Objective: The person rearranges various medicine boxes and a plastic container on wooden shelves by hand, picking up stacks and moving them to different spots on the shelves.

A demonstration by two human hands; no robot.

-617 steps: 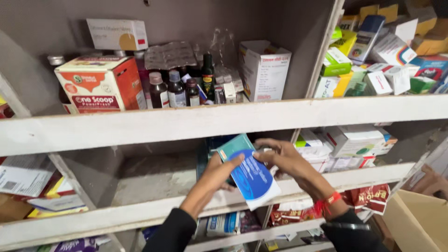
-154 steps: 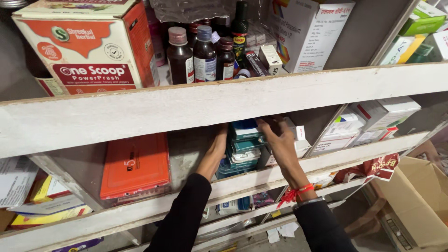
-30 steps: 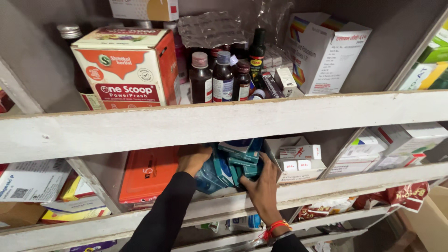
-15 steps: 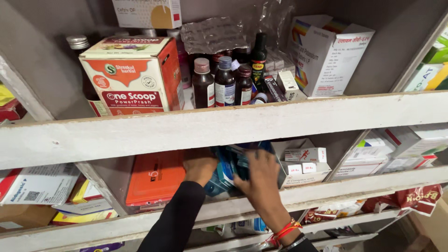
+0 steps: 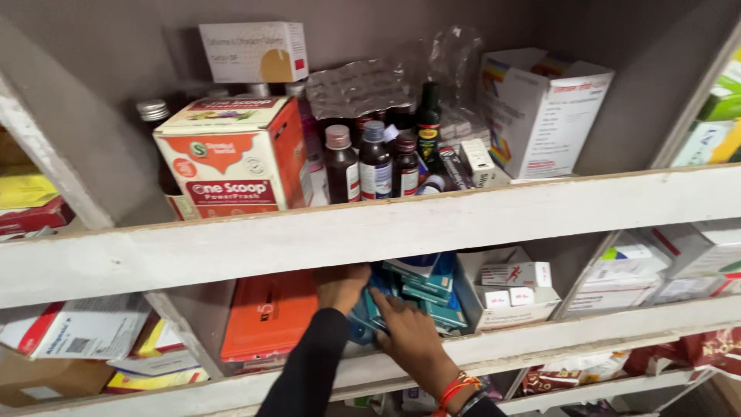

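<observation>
Both my hands reach into the middle compartment of a white wooden shelf (image 5: pixel 386 224). My left hand (image 5: pixel 340 287) grips the left side of a stack of teal and blue medicine boxes (image 5: pixel 421 297) lying there. My right hand (image 5: pixel 409 336), with red thread at the wrist, presses on the front of the same stack from below. The shelf board hides part of my left hand's fingers.
An orange flat box (image 5: pixel 266 316) stands left of the stack, and white small cartons (image 5: pixel 513 286) sit to its right. On the shelf above are an orange-and-white carton (image 5: pixel 231 158), several brown syrup bottles (image 5: pixel 374 158) and a white box (image 5: pixel 544 108).
The camera has shifted left and closer. Both hands have pushed deeper onto the stack of teal boxes, which now lies flatter in the compartment.
</observation>
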